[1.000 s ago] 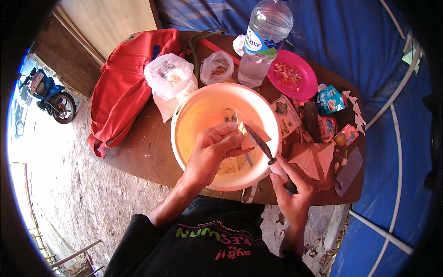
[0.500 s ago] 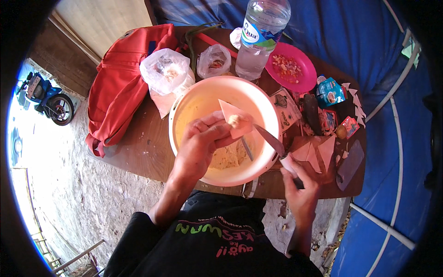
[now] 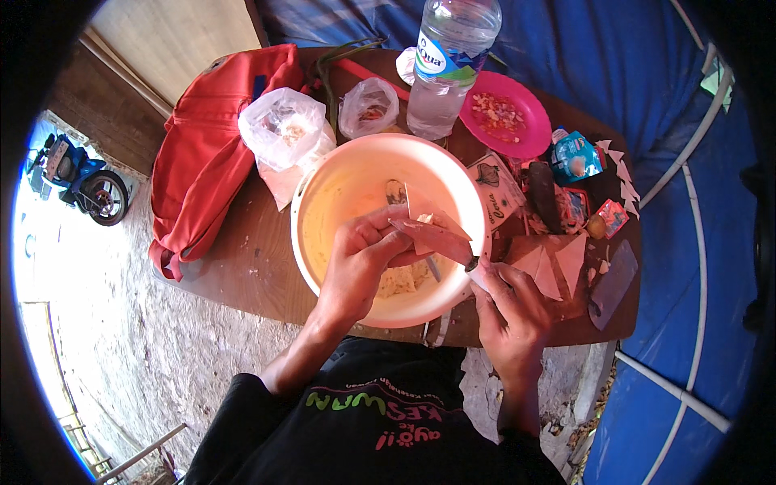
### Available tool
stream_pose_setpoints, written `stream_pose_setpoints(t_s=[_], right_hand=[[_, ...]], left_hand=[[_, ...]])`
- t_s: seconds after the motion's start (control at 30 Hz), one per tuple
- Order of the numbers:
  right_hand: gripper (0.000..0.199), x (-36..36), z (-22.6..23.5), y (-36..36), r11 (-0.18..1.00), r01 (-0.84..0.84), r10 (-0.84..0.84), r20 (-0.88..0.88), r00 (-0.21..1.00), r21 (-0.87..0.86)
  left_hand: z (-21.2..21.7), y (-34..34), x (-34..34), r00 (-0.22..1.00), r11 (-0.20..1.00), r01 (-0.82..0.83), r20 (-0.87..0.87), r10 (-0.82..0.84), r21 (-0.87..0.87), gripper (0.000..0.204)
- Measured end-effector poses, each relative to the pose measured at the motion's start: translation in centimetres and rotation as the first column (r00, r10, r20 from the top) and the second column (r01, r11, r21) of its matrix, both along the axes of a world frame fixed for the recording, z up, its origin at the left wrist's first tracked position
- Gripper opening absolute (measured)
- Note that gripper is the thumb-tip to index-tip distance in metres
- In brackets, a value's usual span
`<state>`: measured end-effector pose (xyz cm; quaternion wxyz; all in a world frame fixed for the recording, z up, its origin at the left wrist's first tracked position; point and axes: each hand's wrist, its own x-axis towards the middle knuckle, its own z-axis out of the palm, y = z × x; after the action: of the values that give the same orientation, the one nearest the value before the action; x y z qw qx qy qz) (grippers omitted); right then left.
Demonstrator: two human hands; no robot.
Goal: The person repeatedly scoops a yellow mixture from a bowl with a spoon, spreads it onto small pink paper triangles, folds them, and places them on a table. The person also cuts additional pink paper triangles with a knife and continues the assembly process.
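Over the round white basin [image 3: 477, 190], my left hand [image 3: 356, 263] pinches a thin pale triangular piece of food [image 3: 415, 202] with a dab of pale filling [image 3: 425, 218] on it. My right hand [image 3: 515, 323] grips a knife by its light handle. Its broad blade [image 3: 440, 241] lies across the triangular piece, close to my left fingertips, and covers part of it. Down in the basin is a lumpy yellowish mixture [image 3: 400, 280]. A metal utensil [image 3: 435, 268] shows partly beside the mixture.
Triangular pieces [image 3: 558, 267] lie right of the basin, near a flat grey blade-like piece [image 3: 614, 285]. Behind stand a large water bottle [image 3: 440, 101], a pink plate [image 3: 533, 121] of chopped bits and plastic bags [image 3: 283, 121]. A red backpack [image 3: 202, 145] is on the left.
My right hand has moved left and brought the knife blade from beside the basin's rim onto the triangular piece. My left hand has shifted slightly right and tilted the piece.
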<state>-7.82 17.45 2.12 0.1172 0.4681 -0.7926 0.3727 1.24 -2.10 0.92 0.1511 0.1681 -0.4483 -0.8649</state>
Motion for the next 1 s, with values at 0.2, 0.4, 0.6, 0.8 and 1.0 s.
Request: stream_pose_setpoints(t_s=[0.2, 0.4, 0.6, 0.8, 1.0], right_hand=[[0.038, 0.1, -0.3, 0.4, 0.999, 0.044, -0.044, -0.014, 0.999, 0.004], [0.037, 0.2, -0.6, 0.5, 0.997, 0.060, -0.056, 0.103, 0.993, -0.038], [0.036, 1.1, -1.3, 0.0, 0.999, 0.041, -0.035, 0.177, 0.984, -0.029], [0.038, 2.0, -1.5, 0.2, 0.997, 0.061, -0.067, 0.186, 0.980, 0.036], [0.037, 1.5, -1.5, 1.0, 0.995, 0.051, -0.065, 0.166, 0.984, 0.090]], left_hand=[[0.1, 0.4, 0.4, 0.998, 0.999, -0.031, 0.046, 0.033, -0.039, 0.025], [-0.4, 0.4, 0.3, 0.999, 0.999, -0.045, 0.016, 0.045, -0.017, 0.027], [-0.7, 0.4, 0.4, 1.000, 0.998, 0.002, 0.005, -0.002, 0.062, 0.031], [-1.5, -1.2, 0.0, 0.984, 0.891, 0.146, -0.161, -0.083, 0.431, 0.033], [-2.1, -1.3, -0.4, 0.978, 0.880, 0.187, -0.165, -0.125, 0.436, 0.031]])
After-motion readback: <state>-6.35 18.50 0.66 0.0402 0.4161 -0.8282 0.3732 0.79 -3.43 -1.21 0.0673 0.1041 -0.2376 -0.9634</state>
